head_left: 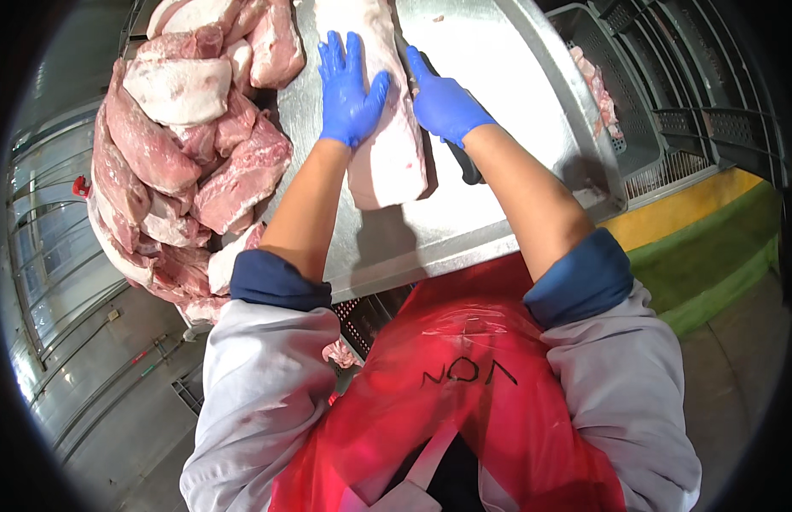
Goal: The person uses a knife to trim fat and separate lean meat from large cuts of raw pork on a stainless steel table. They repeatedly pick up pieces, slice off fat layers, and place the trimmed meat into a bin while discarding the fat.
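Note:
A long, pale slab of pork [387, 171] lies lengthwise on a metal tray [486, 209], its far end cut off by the upper edge of the view. My left hand [352, 96], in a blue glove, presses flat on the slab's left side with fingers spread. Along the slab's right edge, my gloved right hand [447, 107] grips a knife [470, 169] by its dark handle, the index finger stretched forward. The handle's butt shows below the wrist. Most of the blade is hidden by the hand and the meat's edge.
A large heap of pork pieces [170, 154] sits left of the tray. On the right, a dark plastic crate [639, 111] holds pale trimmings [596, 90]. Another dark crate [362, 320] with meat scraps shows below the tray's near edge. A red apron [464, 341] covers my front.

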Tool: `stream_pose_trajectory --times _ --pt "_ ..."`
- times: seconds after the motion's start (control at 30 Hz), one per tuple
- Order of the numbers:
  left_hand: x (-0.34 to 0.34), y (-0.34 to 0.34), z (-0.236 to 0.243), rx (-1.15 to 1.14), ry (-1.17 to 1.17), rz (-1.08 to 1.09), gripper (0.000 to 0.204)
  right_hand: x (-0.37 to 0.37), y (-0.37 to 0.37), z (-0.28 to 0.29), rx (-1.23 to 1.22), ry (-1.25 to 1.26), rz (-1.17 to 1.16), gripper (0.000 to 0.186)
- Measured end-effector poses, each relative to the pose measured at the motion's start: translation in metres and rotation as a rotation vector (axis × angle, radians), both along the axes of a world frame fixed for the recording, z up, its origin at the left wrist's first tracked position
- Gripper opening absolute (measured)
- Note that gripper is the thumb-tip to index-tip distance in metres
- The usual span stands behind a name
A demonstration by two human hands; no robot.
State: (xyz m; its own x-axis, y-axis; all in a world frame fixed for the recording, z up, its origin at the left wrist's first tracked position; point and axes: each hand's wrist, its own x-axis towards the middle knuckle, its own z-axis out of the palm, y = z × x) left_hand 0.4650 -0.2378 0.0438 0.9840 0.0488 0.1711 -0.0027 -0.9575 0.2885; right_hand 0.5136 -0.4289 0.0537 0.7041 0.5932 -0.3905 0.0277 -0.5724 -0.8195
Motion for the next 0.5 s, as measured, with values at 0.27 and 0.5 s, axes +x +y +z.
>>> stream_pose_trajectory --times 0.27,0.5 --pt "0.003 -0.005 -0.008 0.043 -0.037 0.008 0.081 -0.167 -0.083 0.030 0.118 0.248 0.024 0.074" --pt "0.021 -0.071 0.048 0.152 0.455 0.425 0.122 -0.223 -0.215 0.090 0.127 0.064 0.236 0.074"
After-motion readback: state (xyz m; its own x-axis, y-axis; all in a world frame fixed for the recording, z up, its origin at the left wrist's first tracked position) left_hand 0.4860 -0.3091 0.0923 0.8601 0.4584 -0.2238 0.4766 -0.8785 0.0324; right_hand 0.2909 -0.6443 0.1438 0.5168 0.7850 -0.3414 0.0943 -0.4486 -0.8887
